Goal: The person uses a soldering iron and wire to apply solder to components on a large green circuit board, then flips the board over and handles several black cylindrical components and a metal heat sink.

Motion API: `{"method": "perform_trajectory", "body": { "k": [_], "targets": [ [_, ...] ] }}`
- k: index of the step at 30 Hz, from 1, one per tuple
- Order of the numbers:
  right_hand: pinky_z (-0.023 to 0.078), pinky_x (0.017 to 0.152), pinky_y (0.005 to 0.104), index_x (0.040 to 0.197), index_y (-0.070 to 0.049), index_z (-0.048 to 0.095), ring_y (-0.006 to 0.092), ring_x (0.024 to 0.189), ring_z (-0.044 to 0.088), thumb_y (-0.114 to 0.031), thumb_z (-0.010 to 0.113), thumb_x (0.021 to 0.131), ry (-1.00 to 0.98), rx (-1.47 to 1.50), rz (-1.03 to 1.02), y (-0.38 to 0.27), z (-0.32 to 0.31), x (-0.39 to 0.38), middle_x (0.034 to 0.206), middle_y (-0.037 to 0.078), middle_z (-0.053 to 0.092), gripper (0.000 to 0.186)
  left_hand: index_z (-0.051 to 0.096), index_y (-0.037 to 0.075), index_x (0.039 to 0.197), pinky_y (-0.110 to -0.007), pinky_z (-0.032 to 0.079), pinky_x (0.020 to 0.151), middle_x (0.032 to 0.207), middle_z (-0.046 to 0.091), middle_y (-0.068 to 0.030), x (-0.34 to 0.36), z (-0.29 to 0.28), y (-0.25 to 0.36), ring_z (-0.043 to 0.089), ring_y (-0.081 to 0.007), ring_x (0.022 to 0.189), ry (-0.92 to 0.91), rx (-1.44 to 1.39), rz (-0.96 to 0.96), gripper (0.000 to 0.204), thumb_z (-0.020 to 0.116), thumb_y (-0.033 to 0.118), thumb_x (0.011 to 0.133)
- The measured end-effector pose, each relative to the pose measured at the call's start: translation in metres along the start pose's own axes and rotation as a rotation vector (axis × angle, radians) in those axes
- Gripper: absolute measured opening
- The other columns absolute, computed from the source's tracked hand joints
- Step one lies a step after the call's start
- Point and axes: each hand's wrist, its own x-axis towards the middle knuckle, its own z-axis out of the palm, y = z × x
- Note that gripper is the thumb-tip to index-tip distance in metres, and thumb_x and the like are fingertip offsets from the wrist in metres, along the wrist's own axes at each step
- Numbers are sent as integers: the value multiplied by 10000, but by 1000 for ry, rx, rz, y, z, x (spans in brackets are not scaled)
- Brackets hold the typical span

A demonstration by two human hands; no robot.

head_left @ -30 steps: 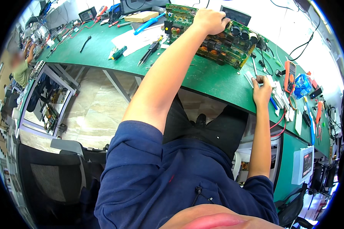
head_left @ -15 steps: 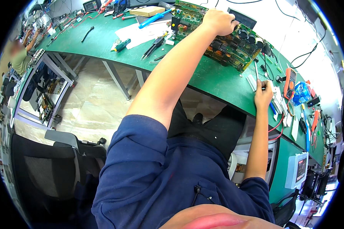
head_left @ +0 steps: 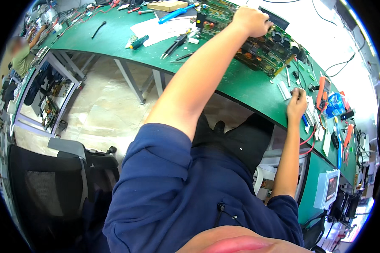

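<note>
A large green circuit board [head_left: 261, 52], crowded with capacitors and other parts, stands tilted on the bench. My left hand [head_left: 252, 22] is closed over its upper edge, with the arm reaching across in front of the board. To the right of the board, my right hand [head_left: 297, 104] hovers low near the bench edge. Its fingers are curled together, and what they hold, if anything, is hidden. A thin pale stick [head_left: 288, 77] lies just beyond those fingertips, beside a short whitish strip [head_left: 284, 90].
An orange multimeter [head_left: 323, 92], a blue plastic bag [head_left: 335, 104] and cables crowd the right. Left of the board lie black-handled tweezers-like tools [head_left: 175, 46], a green screwdriver [head_left: 139, 42], paper [head_left: 156, 33] and a blue tool [head_left: 176, 14]. An office chair [head_left: 50, 181] stands behind left; a co-worker [head_left: 23, 59] sits far left.
My right hand has moved slightly away from the pale stick, which earlier reached up from its fingers and now lies apart. My left hand stays on the board; the whole view has shifted a little.
</note>
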Motion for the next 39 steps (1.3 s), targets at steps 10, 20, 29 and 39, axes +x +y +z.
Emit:
{"method": "perform_trajectory", "body": {
  "k": [10, 20, 29, 39],
  "targets": [
    [462, 692, 315, 929, 21, 609, 164, 741, 579, -261, 552, 1002, 123, 59, -116, 8, -2, 3, 820, 95, 630, 297, 718, 174, 1080, -408, 423, 956, 1112, 706, -72, 0, -3, 5, 640, -242, 1100, -63, -2, -30, 415, 464, 476, 953],
    [477, 742, 286, 905, 20, 631, 159, 793, 588, -263, 532, 1017, -29, 15, -15, -3, -2, -1, 831, 77, 626, 320, 710, 183, 1091, -421, 431, 949, 1114, 706, -70, -10, -13, -1, 645, -245, 1095, -102, -1, -32, 419, 440, 476, 959],
    [483, 881, 455, 1346, -61, 411, 309, 1068, 577, -256, 840, 710, -7, -32, -27, -20, 16, -8, 1189, 185, 555, 792, 709, 85, 1020, -463, 506, 907, 1017, 710, -173, -12, -8, -22, 668, -353, 988, 42, 14, 64, 430, 424, 402, 959],
    [492, 875, 425, 924, -42, 678, 374, 1015, 603, -134, 728, 766, 15, -345, -259, -30, -65, 15, 1007, 192, 637, 189, 694, 54, 935, -514, 475, 846, 955, 682, -226, 1, -18, 9, 630, -419, 937, -1, -19, 69, 387, 483, 378, 948]
  ]
}}
